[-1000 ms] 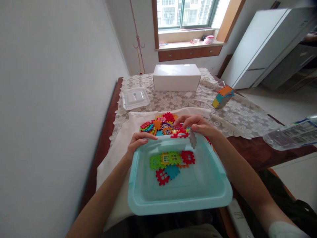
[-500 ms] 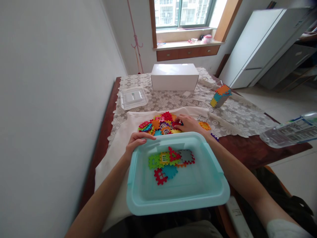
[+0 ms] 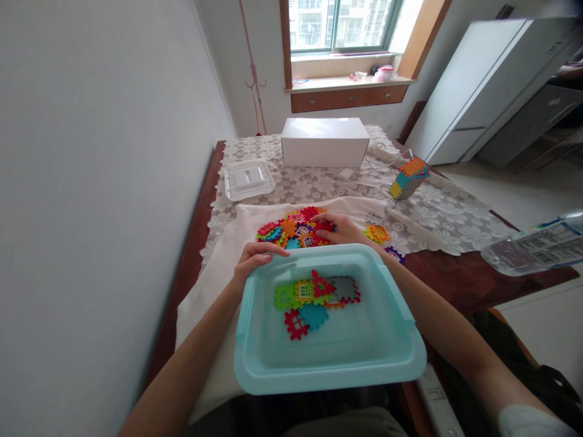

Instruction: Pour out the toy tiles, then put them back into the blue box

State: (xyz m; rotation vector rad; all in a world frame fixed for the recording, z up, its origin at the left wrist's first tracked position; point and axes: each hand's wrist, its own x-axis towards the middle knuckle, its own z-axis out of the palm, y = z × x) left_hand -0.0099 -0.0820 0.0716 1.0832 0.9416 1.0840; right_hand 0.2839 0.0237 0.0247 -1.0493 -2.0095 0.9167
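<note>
A light-blue plastic tub is tilted toward me on the near side of the table. My left hand grips its far left rim, thumb over the edge. Inside the tub lie a green puzzle piece, a yellow window piece, a red triangular piece, a grey piece, a blue piece and a red window piece. Beyond the far rim, my right hand reaches into a pile of colourful interlocking pieces. Its fingers are apart over red pieces; the tub's rim partly hides the pile.
A white box stands at the back of the lace-covered table, with a clear lid to its left. A built block of pieces sits at right. Yellow-orange pieces and a plastic bottle are also on the right.
My right hand has shifted slightly left over the pile, uncovering more of the yellow-orange and purple pieces at right. The left hand keeps its hold on the tub. The view has moved slightly.
</note>
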